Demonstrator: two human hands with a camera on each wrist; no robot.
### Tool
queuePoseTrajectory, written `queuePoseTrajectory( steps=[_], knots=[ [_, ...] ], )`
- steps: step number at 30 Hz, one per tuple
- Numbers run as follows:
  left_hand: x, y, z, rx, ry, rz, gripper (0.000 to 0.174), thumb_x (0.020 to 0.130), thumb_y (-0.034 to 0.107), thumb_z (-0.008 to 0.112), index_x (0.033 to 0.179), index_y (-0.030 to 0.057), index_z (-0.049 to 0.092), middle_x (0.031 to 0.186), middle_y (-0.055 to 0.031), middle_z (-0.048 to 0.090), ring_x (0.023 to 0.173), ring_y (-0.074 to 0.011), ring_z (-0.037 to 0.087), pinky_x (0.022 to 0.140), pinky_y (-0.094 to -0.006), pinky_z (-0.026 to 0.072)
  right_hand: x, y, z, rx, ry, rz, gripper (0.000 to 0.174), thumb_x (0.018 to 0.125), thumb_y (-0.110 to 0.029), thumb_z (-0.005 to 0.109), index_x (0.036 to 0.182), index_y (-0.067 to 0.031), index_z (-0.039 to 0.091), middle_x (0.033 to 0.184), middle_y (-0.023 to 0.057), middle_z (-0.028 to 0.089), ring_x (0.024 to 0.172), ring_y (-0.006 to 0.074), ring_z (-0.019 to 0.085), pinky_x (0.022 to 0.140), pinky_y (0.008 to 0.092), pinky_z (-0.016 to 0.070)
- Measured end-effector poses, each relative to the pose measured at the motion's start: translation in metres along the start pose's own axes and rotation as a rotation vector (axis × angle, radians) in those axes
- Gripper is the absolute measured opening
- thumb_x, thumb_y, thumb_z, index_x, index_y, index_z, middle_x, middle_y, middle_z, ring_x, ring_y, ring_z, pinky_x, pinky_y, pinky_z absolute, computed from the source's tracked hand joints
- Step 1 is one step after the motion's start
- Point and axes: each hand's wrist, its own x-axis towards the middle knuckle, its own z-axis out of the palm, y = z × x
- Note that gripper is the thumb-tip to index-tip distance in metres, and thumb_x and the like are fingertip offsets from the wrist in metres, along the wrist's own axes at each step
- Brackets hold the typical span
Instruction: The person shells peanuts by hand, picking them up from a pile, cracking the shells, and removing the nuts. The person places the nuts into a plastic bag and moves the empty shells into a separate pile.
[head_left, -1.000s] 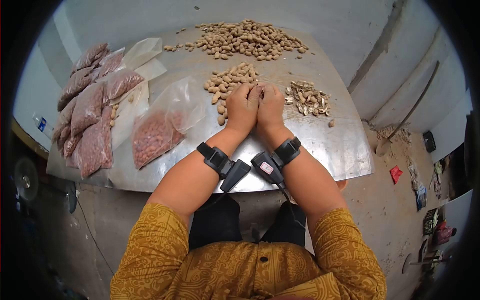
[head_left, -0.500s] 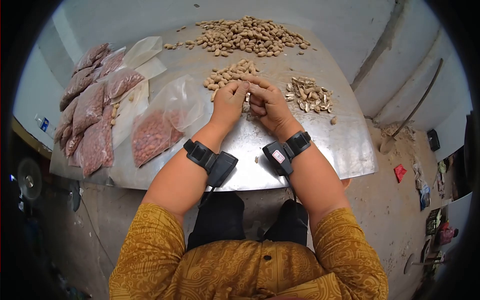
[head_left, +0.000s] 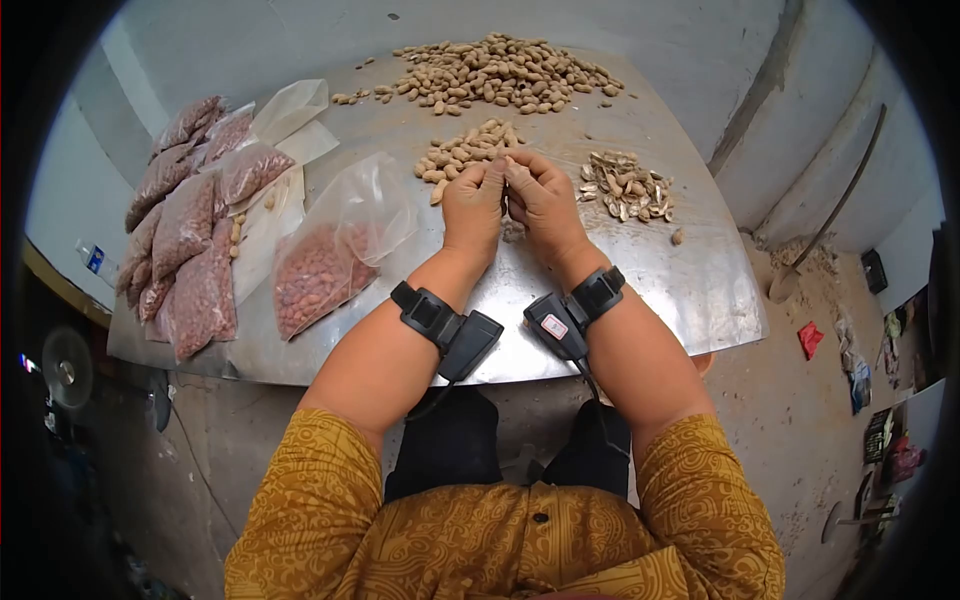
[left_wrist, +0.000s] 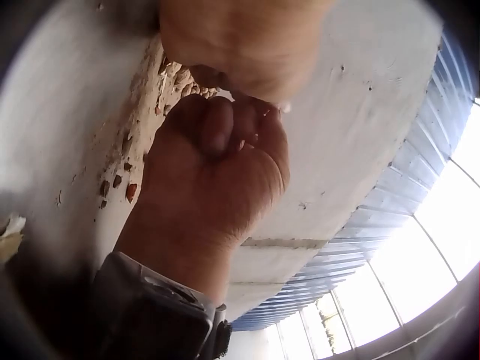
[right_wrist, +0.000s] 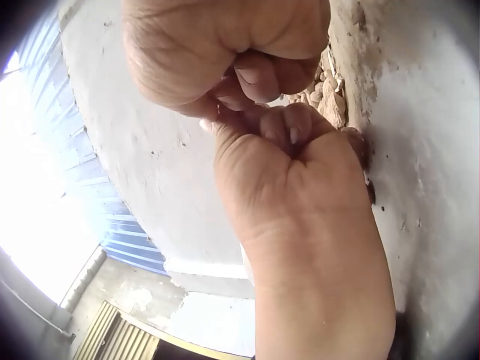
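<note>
Over the metal table, my left hand (head_left: 470, 212) and right hand (head_left: 545, 208) meet at the thumbs and fingertips. Both pinch a small peanut between them, largely hidden by the fingers. In both wrist views the fingers are curled in toward the palms, with a tiny pale bit (right_wrist: 206, 124) at the fingertips. Just beyond the left hand lies a small pile of unshelled peanuts (head_left: 462, 150). A heap of broken peanut shells (head_left: 627, 188) sits to the right of my right hand.
A larger mound of unshelled peanuts (head_left: 510, 75) covers the table's far side. Left of my forearm lies an open clear bag of red kernels (head_left: 318, 285), and farther left several filled bags (head_left: 185, 235) are stacked. One loose peanut (head_left: 678, 237) lies near the shells.
Half a second ago the hands drew slightly apart and toward me, showing table between the wrists. Now they are closer together again, thumbs touching. The piles look much the same.
</note>
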Motion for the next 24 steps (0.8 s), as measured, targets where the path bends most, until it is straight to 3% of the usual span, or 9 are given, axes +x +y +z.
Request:
queuePoseTrajectory(
  steps=[7,17,20,24],
  knots=[
    [-0.003,0.002,0.009,-0.159,0.060,-0.040,0.027,0.091,0.027,0.052,0.082,0.0025,0.059,0.067,0.0016,0.052,0.055,-0.0055,0.043,0.049,-0.0199,0.0350,0.002,0.012,0.002,0.031,0.073,-0.087,0.020,0.085,-0.012,0.056,0.102,-0.0007,0.053,0.065,-0.0057,0.048,0.052,0.0014,0.039,0.045,0.0164,0.0313],
    [0.002,-0.005,0.006,-0.189,0.080,-0.070,0.027,0.091,0.027,0.051,0.084,0.0025,0.058,0.070,0.0002,0.055,0.056,-0.0054,0.046,0.049,-0.0198,0.0370,-0.002,0.011,0.009,0.035,0.093,-0.098,0.013,0.086,-0.011,0.054,0.098,-0.0070,0.053,0.065,-0.0061,0.045,0.052,0.0010,0.037,0.045,0.0155,0.0301],
    [-0.006,0.013,0.006,-0.194,-0.001,-0.098,0.025,0.091,0.025,0.051,0.083,0.0025,0.058,0.069,0.0003,0.055,0.054,-0.0052,0.045,0.047,-0.0193,0.0361,-0.002,0.006,0.008,0.087,0.063,-0.068,0.013,0.087,-0.013,0.055,0.098,-0.0069,0.053,0.064,-0.0058,0.044,0.051,0.0011,0.036,0.044,0.0157,0.0291],
    [-0.007,0.015,0.005,-0.024,-0.018,0.027,0.021,0.090,0.022,0.053,0.085,0.0026,0.058,0.068,0.0012,0.053,0.053,-0.0048,0.045,0.047,-0.0185,0.0352,-0.001,0.007,0.005,0.105,0.073,-0.068,0.014,0.088,-0.018,0.055,0.097,-0.0072,0.055,0.062,-0.0053,0.043,0.051,0.0013,0.035,0.043,0.0159,0.0291]
  ],
)
